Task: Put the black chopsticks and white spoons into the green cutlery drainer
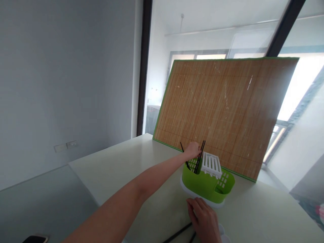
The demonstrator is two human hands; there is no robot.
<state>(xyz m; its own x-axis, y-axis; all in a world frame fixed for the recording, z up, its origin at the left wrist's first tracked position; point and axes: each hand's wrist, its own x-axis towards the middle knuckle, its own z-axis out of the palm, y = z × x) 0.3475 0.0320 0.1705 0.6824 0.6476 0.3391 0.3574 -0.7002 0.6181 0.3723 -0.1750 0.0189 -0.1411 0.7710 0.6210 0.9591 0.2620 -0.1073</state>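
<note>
My left hand point(192, 149) reaches across to a green utensil basket point(199, 185), its fingers closed around a pair of black chopsticks point(199, 161) that stand in the left compartment. Another thin black stick point(181, 146) leans in the same compartment and passes behind my wrist. A white slotted rack point(212, 164) sits across the middle of the basket. Close to the basket's front, my right hand point(204, 217) is low over the table with curled fingers; whatever lies inside them is hidden. Black sticks point(178, 233) run out from beneath it.
The basket has a white base point(217, 204) and stands on a white table point(121, 165). Behind it, a bamboo mat point(217, 104) with a green edge leans against the glass. White round objects point(224, 238) lie partly hidden by my right hand. A phone-like object point(35, 239) is at lower left.
</note>
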